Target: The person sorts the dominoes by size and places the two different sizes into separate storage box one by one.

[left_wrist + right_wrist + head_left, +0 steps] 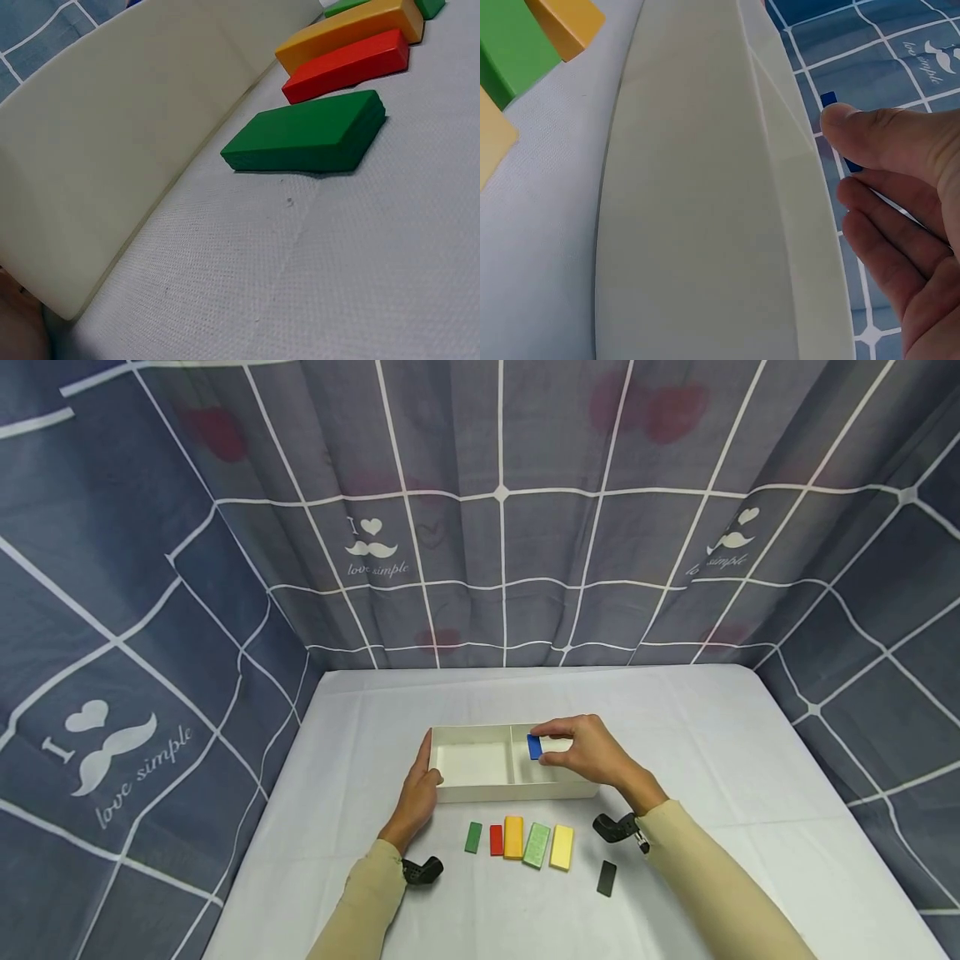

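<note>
A blue block (534,747) is pinched between the thumb and fingers of my right hand (592,750), over the right compartment of a white two-compartment box (517,792). In the right wrist view the thumb covers most of the blue block (828,98), and the hand is above the box's rim. My left hand (415,797) grips the box at its left end, with the thumb at the front corner and the fingers along the left wall. The left compartment's bare floor shows between its walls.
In front of the box lie a dark green block (473,837), a red block (497,840), an orange block (513,837), a light green block (536,845) and a yellow block (561,847). A black block (607,878) lies farther right, near the right sleeve. Grey checked curtains surround the white table.
</note>
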Motion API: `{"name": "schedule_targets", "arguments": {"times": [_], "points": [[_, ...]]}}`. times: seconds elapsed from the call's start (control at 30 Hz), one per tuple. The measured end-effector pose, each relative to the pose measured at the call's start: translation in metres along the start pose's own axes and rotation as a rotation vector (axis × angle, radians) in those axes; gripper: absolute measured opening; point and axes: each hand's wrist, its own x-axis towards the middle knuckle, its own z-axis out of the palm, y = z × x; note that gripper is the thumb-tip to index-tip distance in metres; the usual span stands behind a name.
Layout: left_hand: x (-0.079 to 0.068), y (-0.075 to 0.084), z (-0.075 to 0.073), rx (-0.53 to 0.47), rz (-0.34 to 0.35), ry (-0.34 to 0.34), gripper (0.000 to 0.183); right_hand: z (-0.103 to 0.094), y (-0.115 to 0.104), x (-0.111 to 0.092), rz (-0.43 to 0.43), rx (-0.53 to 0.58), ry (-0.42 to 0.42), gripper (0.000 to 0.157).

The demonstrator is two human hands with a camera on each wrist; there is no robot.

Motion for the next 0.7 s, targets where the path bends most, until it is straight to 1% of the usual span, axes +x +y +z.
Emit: {"name": "schedule_targets", "arguments": {"times": [0.3,0.47,0.57,0.7], "points": [[0.000,0.000,0.000,-0.034,0.032,-0.018,0.092,0.009,0.005,0.009,-0.022,0.005,-0.035,0.039],[0.000,0.001,0.000,-0.035,0.025,-0.016,0.092,0.015,0.007,0.013,-0.008,0.024,-0.075,0.039],[0.000,0.001,0.000,-0.028,0.020,-0.011,0.091,0.020,0.010,0.015,0.017,0.032,-0.093,0.039],[0.000,0.002,0.000,-0.021,0.014,-0.006,0.091,0.025,0.012,0.018,0.020,0.046,-0.113,0.039]]}}
